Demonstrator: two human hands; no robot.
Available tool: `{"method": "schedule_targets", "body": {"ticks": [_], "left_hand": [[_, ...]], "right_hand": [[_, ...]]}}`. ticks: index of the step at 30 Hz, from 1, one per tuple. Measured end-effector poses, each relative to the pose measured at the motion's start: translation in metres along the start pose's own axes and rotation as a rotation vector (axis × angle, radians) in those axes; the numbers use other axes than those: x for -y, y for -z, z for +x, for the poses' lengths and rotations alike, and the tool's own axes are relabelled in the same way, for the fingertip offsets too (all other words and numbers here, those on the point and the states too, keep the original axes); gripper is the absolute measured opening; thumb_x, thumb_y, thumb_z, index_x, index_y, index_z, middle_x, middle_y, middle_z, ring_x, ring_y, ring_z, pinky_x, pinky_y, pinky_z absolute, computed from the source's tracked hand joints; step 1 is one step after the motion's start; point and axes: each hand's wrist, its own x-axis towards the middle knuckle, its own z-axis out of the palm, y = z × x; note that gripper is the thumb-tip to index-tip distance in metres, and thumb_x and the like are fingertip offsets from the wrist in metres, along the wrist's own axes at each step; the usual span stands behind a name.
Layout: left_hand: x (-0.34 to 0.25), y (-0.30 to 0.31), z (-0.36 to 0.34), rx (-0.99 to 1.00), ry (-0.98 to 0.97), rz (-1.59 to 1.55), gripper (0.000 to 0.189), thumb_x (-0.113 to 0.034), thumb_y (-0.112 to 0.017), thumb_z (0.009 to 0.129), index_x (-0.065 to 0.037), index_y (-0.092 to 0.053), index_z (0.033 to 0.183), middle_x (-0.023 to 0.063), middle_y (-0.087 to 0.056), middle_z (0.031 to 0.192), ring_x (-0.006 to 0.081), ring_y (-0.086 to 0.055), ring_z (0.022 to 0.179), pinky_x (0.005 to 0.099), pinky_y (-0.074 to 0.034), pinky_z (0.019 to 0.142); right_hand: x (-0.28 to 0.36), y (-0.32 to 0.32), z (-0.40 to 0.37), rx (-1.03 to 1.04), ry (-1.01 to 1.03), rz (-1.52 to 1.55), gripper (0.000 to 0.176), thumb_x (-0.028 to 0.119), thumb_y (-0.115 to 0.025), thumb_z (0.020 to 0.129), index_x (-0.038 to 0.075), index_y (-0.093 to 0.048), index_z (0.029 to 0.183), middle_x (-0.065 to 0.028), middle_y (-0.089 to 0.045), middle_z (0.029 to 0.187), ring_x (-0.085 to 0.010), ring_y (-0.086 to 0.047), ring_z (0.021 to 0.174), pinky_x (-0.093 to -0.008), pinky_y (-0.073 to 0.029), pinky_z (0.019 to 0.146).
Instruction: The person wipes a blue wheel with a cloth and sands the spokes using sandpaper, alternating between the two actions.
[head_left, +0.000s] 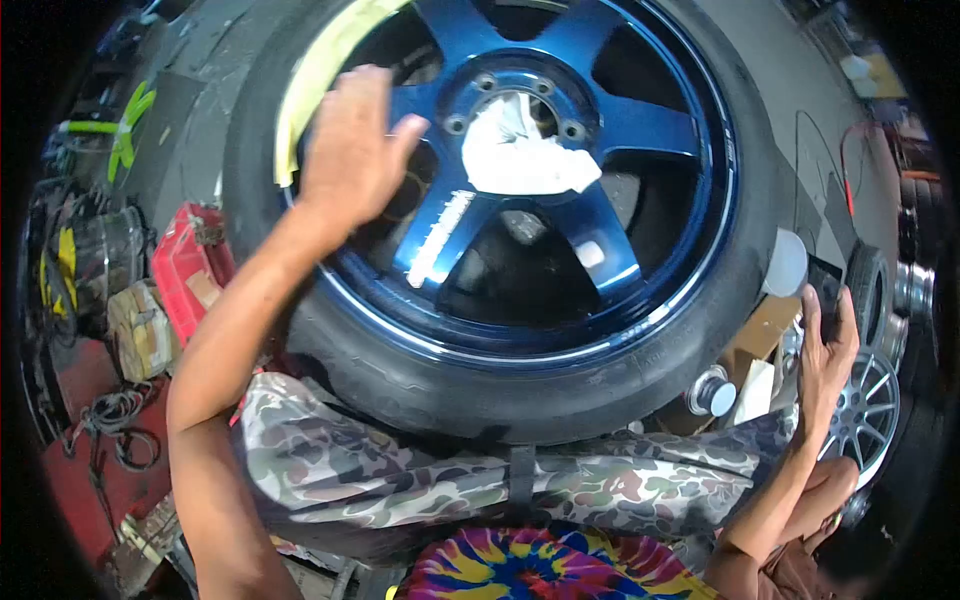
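A blue spoked wheel (640,125) with a black tire (480,405) lies in front of me. Yellow-green tape or film (315,75) runs along its upper left rim. Over that left side of the rim is my left hand (350,150), slightly blurred, its thumb apart from the fingers and nothing held. White crumpled paper or cloth (520,160) covers part of the hub. My right hand (828,350) is right of the tire, its fingers around a dark flat object (824,280) that looks like a phone.
A red case (185,265) and coiled cable (125,420) are at the left. Near the tire's lower right stand a can (712,392) and a cardboard box (765,325). A silver wheel (865,410) and another person's bent limb (825,495) show at the lower right.
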Motion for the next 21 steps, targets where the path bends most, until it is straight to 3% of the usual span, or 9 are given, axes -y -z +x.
{"method": "schedule_targets", "body": {"ticks": [1,3,6,9,11,12,16,18,21], "left_hand": [[0.015,-0.004,-0.002,0.024,0.108,-0.020,0.059,-0.044,-0.055,0.111,0.007,-0.056,0.141,0.0280,-0.062,0.133,0.0441,-0.057,0.125,0.0538,-0.042,0.111],[0.026,0.003,0.006,0.271,0.229,-0.065,0.056,-0.045,-0.055,0.111,0.005,-0.059,0.135,0.0264,-0.063,0.129,0.0430,-0.058,0.126,0.0531,-0.041,0.112],[0.010,0.006,0.013,0.281,0.167,-0.073,0.056,-0.046,-0.054,0.111,0.004,-0.059,0.136,0.0247,-0.064,0.130,0.0429,-0.058,0.127,0.0541,-0.041,0.113],[-0.031,0.005,0.016,0.171,-0.043,-0.137,0.061,-0.042,-0.062,0.107,0.001,-0.055,0.149,0.0239,-0.055,0.155,0.0426,-0.046,0.149,0.0565,-0.030,0.128],[-0.062,0.009,0.012,0.216,-0.133,-0.423,0.066,-0.035,-0.072,0.102,-0.003,-0.051,0.156,0.0248,-0.046,0.164,0.0416,-0.037,0.157,0.0552,-0.024,0.133],[-0.076,0.020,0.016,0.218,-0.196,-0.531,0.070,-0.030,-0.079,0.097,-0.005,-0.051,0.157,0.0248,-0.046,0.163,0.0422,-0.038,0.157,0.0553,-0.026,0.132],[-0.097,0.018,0.010,0.218,-0.240,-0.629,0.061,-0.032,-0.074,0.100,-0.005,-0.056,0.152,0.0245,-0.055,0.155,0.0424,-0.044,0.152,0.0537,-0.033,0.128],[-0.095,0.013,0.009,0.458,-0.198,-0.757,0.047,-0.026,-0.068,0.104,0.001,-0.061,0.142,0.0242,-0.063,0.146,0.0399,-0.057,0.141,0.0498,-0.043,0.122],[-0.098,0.019,0.012,0.636,-0.013,-0.950,0.038,-0.016,-0.065,0.104,0.001,-0.066,0.139,0.0235,-0.067,0.141,0.0363,-0.058,0.142,0.0488,-0.044,0.121]], "right_hand": [[0.001,-0.001,0.001,0.000,0.045,-0.020,0.031,0.021,-0.073,0.107,0.002,-0.052,0.094,0.0016,-0.045,0.082,-0.0087,-0.039,0.076,-0.0263,-0.034,0.065],[0.011,0.004,0.001,0.071,-0.024,-0.044,0.032,0.020,-0.073,0.106,0.000,-0.051,0.096,0.0003,-0.044,0.081,-0.0104,-0.038,0.076,-0.0279,-0.035,0.065],[0.014,0.001,0.007,0.081,-0.037,-0.070,0.028,0.020,-0.074,0.105,-0.001,-0.057,0.097,-0.0007,-0.049,0.079,-0.0100,-0.042,0.074,-0.0295,-0.039,0.064],[0.009,-0.004,0.012,0.099,-0.036,-0.080,0.028,0.020,-0.076,0.104,-0.003,-0.061,0.097,-0.0017,-0.054,0.079,-0.0099,-0.047,0.074,-0.0303,-0.041,0.064],[0.007,-0.007,0.016,0.076,0.057,-0.153,0.034,0.021,-0.075,0.105,-0.005,-0.058,0.091,-0.0043,-0.051,0.078,-0.0109,-0.046,0.072,-0.0315,-0.040,0.063],[0.004,-0.006,0.017,0.103,0.064,-0.170,0.033,0.023,-0.074,0.106,-0.003,-0.059,0.092,-0.0032,-0.054,0.080,-0.0105,-0.048,0.073,-0.0298,-0.042,0.066],[0.009,-0.005,0.017,0.164,0.042,-0.150,0.030,0.024,-0.070,0.109,-0.002,-0.061,0.095,-0.0016,-0.055,0.084,-0.0099,-0.051,0.075,-0.0278,-0.043,0.068],[0.011,-0.007,0.018,0.159,0.056,-0.148,0.030,0.023,-0.069,0.109,-0.003,-0.061,0.096,-0.0014,-0.054,0.085,-0.0098,-0.051,0.075,-0.0276,-0.043,0.069],[0.014,-0.006,0.020,0.154,0.070,-0.152,0.029,0.023,-0.069,0.109,-0.003,-0.062,0.098,-0.0014,-0.054,0.085,-0.0096,-0.051,0.075,-0.0273,-0.044,0.070]]}}
